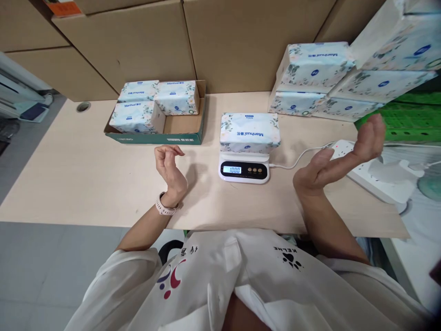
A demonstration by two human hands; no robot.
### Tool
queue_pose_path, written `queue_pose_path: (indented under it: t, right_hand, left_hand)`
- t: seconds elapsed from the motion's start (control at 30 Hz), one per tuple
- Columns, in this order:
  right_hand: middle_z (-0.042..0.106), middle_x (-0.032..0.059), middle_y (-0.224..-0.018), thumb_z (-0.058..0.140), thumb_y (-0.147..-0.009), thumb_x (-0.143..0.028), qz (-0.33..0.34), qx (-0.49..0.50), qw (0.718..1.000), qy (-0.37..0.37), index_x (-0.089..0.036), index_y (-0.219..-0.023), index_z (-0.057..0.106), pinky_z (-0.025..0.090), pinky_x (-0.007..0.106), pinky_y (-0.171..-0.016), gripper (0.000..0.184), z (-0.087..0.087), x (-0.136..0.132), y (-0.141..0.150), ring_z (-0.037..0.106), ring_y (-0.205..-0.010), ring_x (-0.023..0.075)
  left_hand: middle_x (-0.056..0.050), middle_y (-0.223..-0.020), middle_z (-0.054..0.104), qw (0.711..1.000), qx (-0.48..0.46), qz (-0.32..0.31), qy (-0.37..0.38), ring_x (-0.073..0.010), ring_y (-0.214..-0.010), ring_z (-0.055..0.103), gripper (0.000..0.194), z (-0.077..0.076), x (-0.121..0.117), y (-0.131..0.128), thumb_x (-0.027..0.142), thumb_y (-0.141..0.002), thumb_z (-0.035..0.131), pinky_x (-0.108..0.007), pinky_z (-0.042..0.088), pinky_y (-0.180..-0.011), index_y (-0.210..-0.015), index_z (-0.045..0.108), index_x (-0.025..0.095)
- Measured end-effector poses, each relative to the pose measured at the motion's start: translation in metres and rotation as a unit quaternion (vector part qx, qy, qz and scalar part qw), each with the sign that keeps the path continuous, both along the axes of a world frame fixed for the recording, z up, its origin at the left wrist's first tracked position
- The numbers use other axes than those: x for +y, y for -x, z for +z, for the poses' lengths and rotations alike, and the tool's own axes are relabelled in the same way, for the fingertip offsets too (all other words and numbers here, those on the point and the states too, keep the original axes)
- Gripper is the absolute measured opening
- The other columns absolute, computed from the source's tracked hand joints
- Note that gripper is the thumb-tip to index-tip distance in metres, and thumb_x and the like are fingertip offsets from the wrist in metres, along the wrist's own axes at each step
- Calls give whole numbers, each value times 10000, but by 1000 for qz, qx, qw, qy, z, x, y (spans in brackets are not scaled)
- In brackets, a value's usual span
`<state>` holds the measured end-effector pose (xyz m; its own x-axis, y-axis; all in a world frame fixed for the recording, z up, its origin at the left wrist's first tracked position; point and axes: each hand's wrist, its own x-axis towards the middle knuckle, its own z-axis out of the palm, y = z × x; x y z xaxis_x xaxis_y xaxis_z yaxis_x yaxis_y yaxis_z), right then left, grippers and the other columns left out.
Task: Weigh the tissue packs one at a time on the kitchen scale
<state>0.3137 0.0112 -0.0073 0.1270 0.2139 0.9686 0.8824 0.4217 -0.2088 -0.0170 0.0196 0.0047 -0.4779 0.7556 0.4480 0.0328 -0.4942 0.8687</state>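
Note:
A white digital scale (244, 170) stands on the beige table (86, 174), its lit display reading a number. One floral tissue pack (250, 132) lies on top of it. My left hand (168, 168) hovers left of the scale, wrist bent, fingers curled loosely with nothing in them; a watch is on that wrist. My right hand (344, 158) is raised to the right of the scale, palm turned up, fingers stretched out and holding nothing. Neither hand touches the pack.
A shallow cardboard tray (182, 133) at the back left holds three tissue packs (138, 115). More packs are stacked (320, 78) at the back right. A white power strip (372, 177) and cable lie right of the scale. Large cartons (155, 41) line the back.

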Motion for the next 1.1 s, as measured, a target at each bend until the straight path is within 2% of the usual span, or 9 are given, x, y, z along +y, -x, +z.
queue_pose_path:
  t: [0.2, 0.3, 0.37, 0.5, 0.6, 0.67, 0.77, 0.93, 1.1]
  right_hand:
    - [508, 221, -1510, 241, -964, -662, -47, -27, 998, -29, -198, -1519, 457, 294, 732, -1124, 755, -6, 5, -24, 445, -1492, 438]
    - [519, 214, -1502, 148, -946, -745, -88, -51, 994, -41, -195, -1529, 441, 298, 719, -1114, 853, -7, 8, -33, 455, -1488, 423]
    - [527, 222, -1498, 97, -942, -766, -114, -36, 993, -19, -176, -1516, 452, 291, 704, -1131, 897, -9, 10, -36, 453, -1491, 412]
    - [519, 255, -1507, 82, -955, -754, -126, 5, 991, 53, -132, -1467, 492, 267, 665, -1165, 904, -17, 14, -36, 464, -1482, 403]
    - [480, 253, -1545, 76, -984, -690, -116, -5, 990, 82, -136, -1525, 414, 222, 654, -1192, 845, -22, 16, -35, 434, -1495, 401]
    - [466, 244, -1567, 85, -1006, -632, -124, -3, 990, 73, -164, -1554, 376, 213, 629, -1207, 777, -23, 16, -34, 419, -1504, 390]
    - [493, 231, -1566, 125, -1033, -564, -134, -4, 990, 48, -194, -1562, 384, 260, 581, -1202, 695, -21, 14, -29, 455, -1476, 369]
    - [536, 191, -1544, 143, -1067, -487, -124, 3, 992, 33, -220, -1594, 381, 299, 547, -1194, 637, -20, 13, -30, 487, -1432, 330]
    - [492, 218, -1526, 114, -1033, -633, -113, -29, 993, 24, -155, -1597, 327, 287, 626, -1168, 769, -28, 22, -53, 460, -1438, 372]
  left_hand:
    - [1, -765, 470, 1000, 14, -6, -14, -170, -721, 511, 353, -4, 2, 3, 539, -963, 580, -338, 463, -756, -802, 443, 256]
    - [1, -755, 467, 1000, 13, -4, -13, -169, -721, 505, 363, -4, 2, 1, 549, -971, 557, -331, 468, -743, -801, 427, 255]
    - [2, -749, 469, 1000, 9, -9, -7, -165, -712, 501, 355, -4, 2, -1, 544, -970, 553, -322, 469, -729, -808, 427, 254]
    - [6, -746, 485, 1000, -4, -26, -9, -150, -681, 499, 328, -5, -1, -5, 516, -974, 552, -309, 451, -697, -822, 439, 247]
    - [10, -736, 496, 999, -9, -35, -13, -142, -659, 493, 316, -5, -4, -7, 491, -983, 546, -307, 440, -690, -819, 442, 242]
    - [9, -742, 502, 999, -8, -40, -4, -140, -656, 495, 323, -5, -5, -8, 497, -985, 545, -306, 442, -692, -819, 437, 242]
    - [6, -765, 509, 999, -16, -46, 9, -136, -657, 498, 329, -4, -6, -9, 502, -978, 558, -303, 448, -686, -824, 428, 242]
    - [7, -784, 534, 998, -38, -48, 11, -120, -654, 514, 301, -4, -6, -8, 461, -977, 567, -284, 453, -671, -825, 440, 234]
    - [9, -779, 565, 995, -67, -69, 16, -108, -634, 545, 294, -6, -9, -9, 435, -967, 605, -270, 466, -659, -811, 477, 222]
